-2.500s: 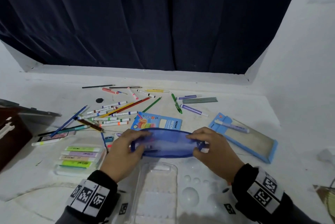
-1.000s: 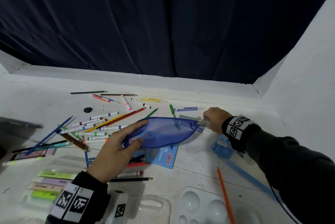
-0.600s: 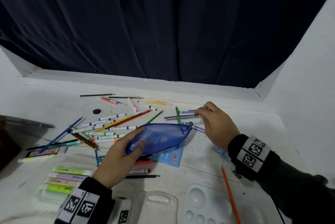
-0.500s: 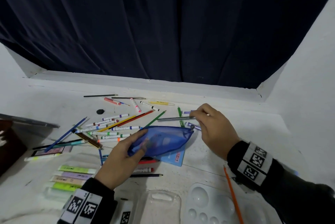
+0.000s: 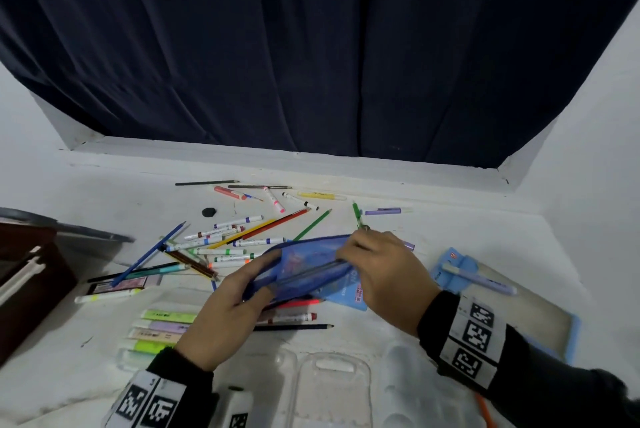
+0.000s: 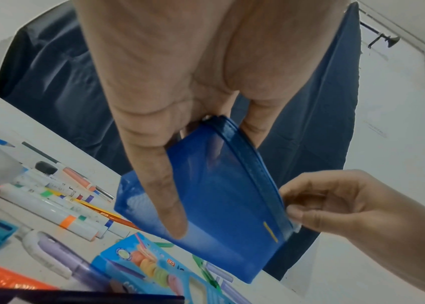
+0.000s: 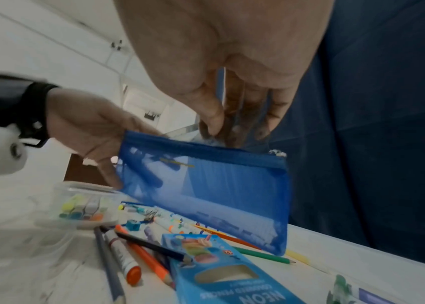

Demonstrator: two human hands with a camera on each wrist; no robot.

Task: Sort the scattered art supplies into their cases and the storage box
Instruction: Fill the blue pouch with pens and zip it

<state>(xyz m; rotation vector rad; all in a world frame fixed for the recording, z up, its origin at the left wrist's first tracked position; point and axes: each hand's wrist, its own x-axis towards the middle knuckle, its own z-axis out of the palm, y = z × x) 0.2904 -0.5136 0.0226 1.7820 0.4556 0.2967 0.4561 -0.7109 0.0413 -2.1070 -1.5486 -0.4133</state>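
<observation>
Blue translucent mesh, the zippered pencil pouch (image 5: 298, 271), is being held up off the white counter (image 5: 433, 230) between both hands. Left fingers (image 6: 164, 185) are lying along the pouch's near face, with the thumb behind, clamping its left end; the left hand (image 5: 221, 316) is keeping the mouth slack. Right fingers (image 7: 232, 115) are bunching together at the zipper edge of the pouch, pressing a long grey stick-like item (image 5: 311, 270) inside; whether they are pinching it or only the rim, I cannot tell. The right hand (image 5: 384, 275) is arching over the pouch's right end.

Judging by what is lying about, sorting is barely starting. The pouch seems to be holding that one grey piece and little else. A clear plastic case (image 5: 152, 334) is holding five pastel highlighters side by side. Still loose on the counter are roughly a dozen white-barrelled markers (image 5: 239, 221), several coloured pencils, one round black eraser (image 5: 209, 212) and one light blue neon pencil box (image 7: 222, 273). One light blue tray (image 5: 519, 306) with a lilac pen (image 5: 478, 279) is sitting at the right, and one dark brown storage box (image 5: 24, 285) is waiting at the left.
</observation>
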